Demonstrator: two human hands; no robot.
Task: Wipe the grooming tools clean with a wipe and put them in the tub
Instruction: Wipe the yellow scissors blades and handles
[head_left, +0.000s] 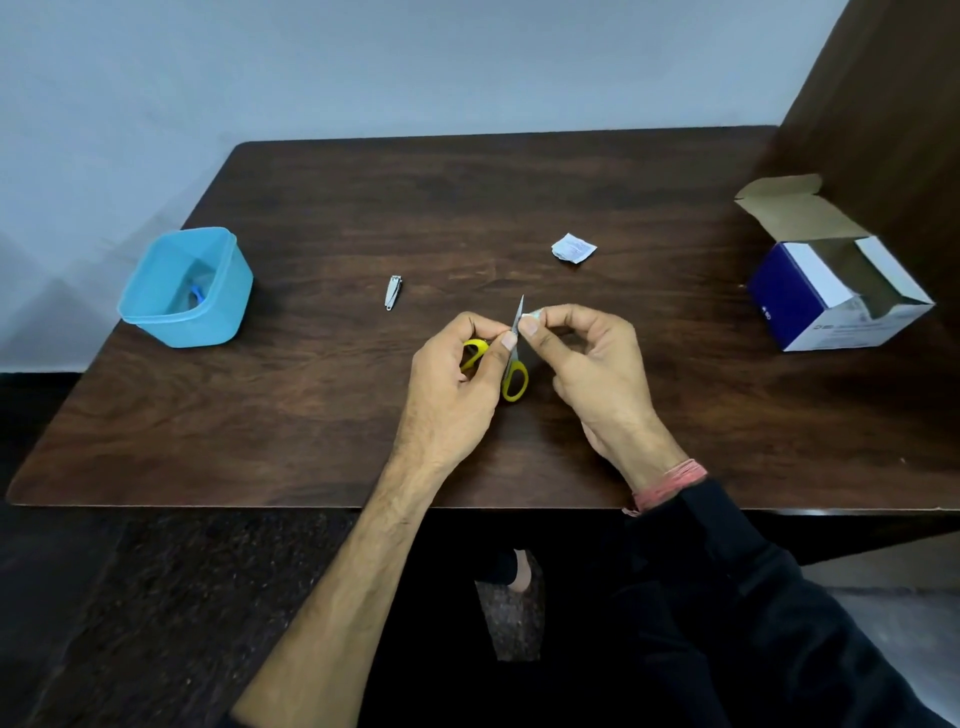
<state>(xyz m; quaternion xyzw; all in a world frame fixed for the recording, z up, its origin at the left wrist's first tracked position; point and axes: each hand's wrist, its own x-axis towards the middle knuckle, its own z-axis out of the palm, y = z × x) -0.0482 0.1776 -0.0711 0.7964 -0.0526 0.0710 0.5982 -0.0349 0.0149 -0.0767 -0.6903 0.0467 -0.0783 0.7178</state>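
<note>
I hold the small yellow-handled scissors (511, 366) just above the middle of the dark brown wooden table (322, 426), blades pointing up and away from me, handle loops toward me. My left hand (457, 384) curls around them at the handles, with one yellow loop showing between my fingers and the thumb lying up along the blades. My right hand (592, 358) pinches a small pale wipe (532, 313) against the blade between thumb and forefinger, just below the tip; its other fingers are loosely bent behind. Both wrists float over the table, the forearms coming in from the near edge. The left arm is bare, and the right has a dark sleeve (753, 597) and pink thread band (670, 483) at the wrist.

A small silver metal nail clipper (393, 292) lies flat on the table to the left, beyond my left hand and apart from it. Further left, near the table's edge, stands the light blue plastic tub (187, 288), open, with something blue at its bottom that I cannot make out. Beyond my right hand lies a torn white sachet wrapper (573, 248). At the far right sits an open blue and white cardboard box (836, 291), flap raised.
</note>
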